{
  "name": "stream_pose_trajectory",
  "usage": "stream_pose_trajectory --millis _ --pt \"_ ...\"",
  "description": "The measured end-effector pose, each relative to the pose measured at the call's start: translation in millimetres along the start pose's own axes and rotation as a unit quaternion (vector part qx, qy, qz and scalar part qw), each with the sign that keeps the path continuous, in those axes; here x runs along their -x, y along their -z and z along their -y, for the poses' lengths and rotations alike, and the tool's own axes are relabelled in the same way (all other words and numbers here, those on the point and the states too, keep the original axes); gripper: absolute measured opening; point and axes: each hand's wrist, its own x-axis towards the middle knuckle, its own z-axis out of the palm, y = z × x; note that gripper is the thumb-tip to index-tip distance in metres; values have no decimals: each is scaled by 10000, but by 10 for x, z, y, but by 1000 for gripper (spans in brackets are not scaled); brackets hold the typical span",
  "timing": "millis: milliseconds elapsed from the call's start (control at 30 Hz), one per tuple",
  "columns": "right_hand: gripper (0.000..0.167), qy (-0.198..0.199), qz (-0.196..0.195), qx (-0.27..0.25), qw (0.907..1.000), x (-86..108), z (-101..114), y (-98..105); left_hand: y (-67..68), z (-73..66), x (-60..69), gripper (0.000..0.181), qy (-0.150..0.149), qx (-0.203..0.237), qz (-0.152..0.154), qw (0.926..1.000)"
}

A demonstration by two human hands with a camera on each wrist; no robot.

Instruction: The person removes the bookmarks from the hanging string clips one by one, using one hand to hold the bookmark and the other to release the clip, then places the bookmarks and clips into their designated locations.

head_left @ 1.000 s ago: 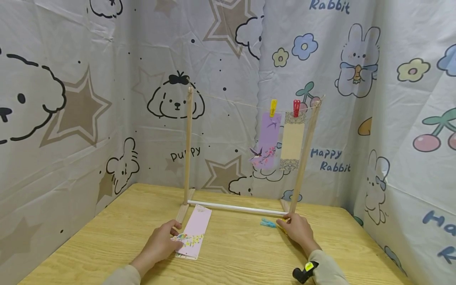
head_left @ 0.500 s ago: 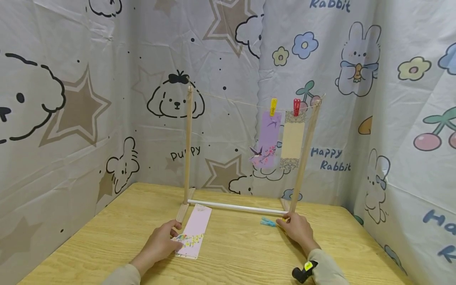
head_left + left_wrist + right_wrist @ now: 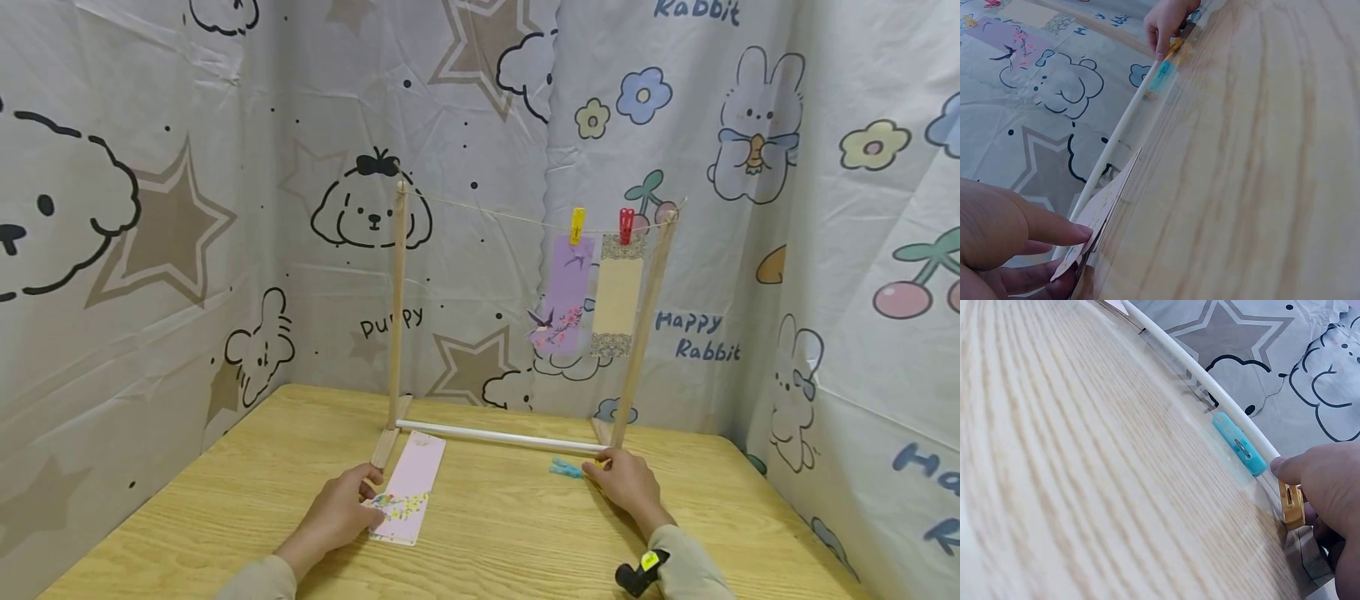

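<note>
The left hand pinches the lower left edge of a pink card printed with yellow flowers and a bird. In the left wrist view, the thumb of that hand lies on the card, with fingers under its edge; a further layer shows beneath. At the frame's right foot, the right hand holds an orange-yellow clothespin, mostly covered in the head view. The right wrist view shows this clothespin between thumb and fingers of the hand. A light-blue clothespin lies just left of it.
A wooden frame with a white bottom rod stands on the table. From its string hang a purple card under a yellow clothespin and a beige card under a red clothespin.
The lower end of the pink card lies flatter, and less of the layer beneath it shows. Both hands have kept their places.
</note>
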Motion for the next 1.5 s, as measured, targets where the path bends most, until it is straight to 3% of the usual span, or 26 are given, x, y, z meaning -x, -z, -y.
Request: stream_pose_trajectory --millis 1500 --pt "41 72 34 -9 10000 36 18 25 8 16 22 45 15 -215 30 9998"
